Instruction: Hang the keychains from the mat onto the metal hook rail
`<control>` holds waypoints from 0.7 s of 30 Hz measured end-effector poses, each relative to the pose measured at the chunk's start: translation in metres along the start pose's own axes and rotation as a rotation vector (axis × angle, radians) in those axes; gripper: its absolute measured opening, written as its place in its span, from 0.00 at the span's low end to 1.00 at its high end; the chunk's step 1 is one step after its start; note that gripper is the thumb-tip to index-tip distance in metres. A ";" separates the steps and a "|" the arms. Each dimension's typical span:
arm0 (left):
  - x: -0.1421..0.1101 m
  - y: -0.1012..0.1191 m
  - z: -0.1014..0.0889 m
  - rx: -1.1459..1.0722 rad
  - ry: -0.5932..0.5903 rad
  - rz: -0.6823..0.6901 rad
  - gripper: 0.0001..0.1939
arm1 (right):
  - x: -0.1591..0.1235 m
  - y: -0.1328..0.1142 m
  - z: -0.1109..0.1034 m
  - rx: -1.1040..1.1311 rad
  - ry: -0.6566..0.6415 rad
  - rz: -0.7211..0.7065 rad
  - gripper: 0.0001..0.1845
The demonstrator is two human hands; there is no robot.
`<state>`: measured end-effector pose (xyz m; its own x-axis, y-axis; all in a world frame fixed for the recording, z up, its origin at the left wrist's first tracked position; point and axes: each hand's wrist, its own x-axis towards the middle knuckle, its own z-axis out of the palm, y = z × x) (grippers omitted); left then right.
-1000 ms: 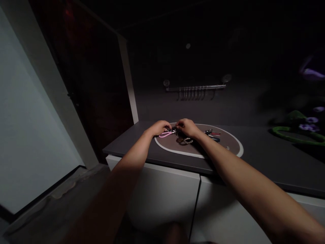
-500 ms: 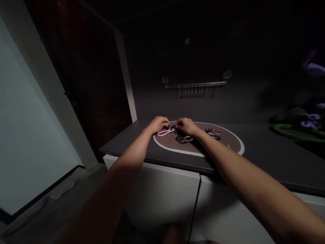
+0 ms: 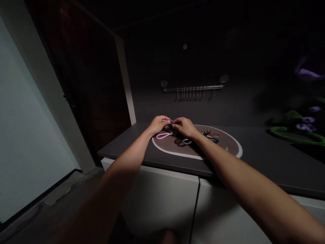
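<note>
Over the back left of an oval brown mat [image 3: 172, 147] with a white rim, my left hand [image 3: 159, 124] and my right hand [image 3: 185, 127] nearly meet. Both pinch a bunch of keys [image 3: 171, 126], small and dark between the fingertips; its details are partly hidden. A pink loop strap [image 3: 163, 136] lies on the mat below my left hand, its metal clasp towards the bunch. Under my right hand rest a beaded loop [image 3: 187, 141] and a brown round piece. A second bunch of keys [image 3: 209, 134], with red and dark parts, lies beyond my right wrist.
A clear rail with several hooks [image 3: 193, 88] is fixed to the dark back wall. Purple flowers with green stems [image 3: 306, 127] stand on the grey counter [image 3: 261, 159] at the right. White cabinet doors [image 3: 162, 200] are below; a dark door [image 3: 93, 84] is at the left.
My hands have drawn together and lifted slightly, and the fingertips now meet at the keys. The pink strap stays on the mat. The view has shifted a little.
</note>
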<state>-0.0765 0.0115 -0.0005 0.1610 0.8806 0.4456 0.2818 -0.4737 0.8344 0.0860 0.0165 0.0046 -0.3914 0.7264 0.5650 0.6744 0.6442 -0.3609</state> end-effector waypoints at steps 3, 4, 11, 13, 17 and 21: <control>-0.001 0.003 0.000 -0.071 0.019 -0.026 0.08 | 0.000 -0.001 0.000 0.059 0.025 0.004 0.10; -0.002 0.004 0.000 -0.086 0.025 -0.030 0.08 | 0.000 -0.001 0.000 0.073 0.034 0.005 0.10; 0.001 -0.001 0.004 -0.168 0.030 -0.029 0.09 | 0.000 0.000 -0.002 0.160 0.086 0.021 0.10; 0.001 0.000 0.006 -0.197 0.028 -0.039 0.10 | 0.000 0.002 -0.002 0.227 0.104 0.034 0.11; 0.001 0.003 0.009 -0.229 0.024 -0.028 0.10 | 0.003 0.008 0.002 0.394 0.117 0.084 0.11; 0.004 -0.002 0.011 -0.167 0.064 0.034 0.09 | 0.005 0.009 0.006 0.574 0.155 0.156 0.11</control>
<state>-0.0663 0.0159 -0.0036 0.1055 0.8657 0.4894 0.1157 -0.4995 0.8586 0.0863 0.0276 0.0002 -0.1909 0.8071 0.5587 0.2548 0.5904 -0.7658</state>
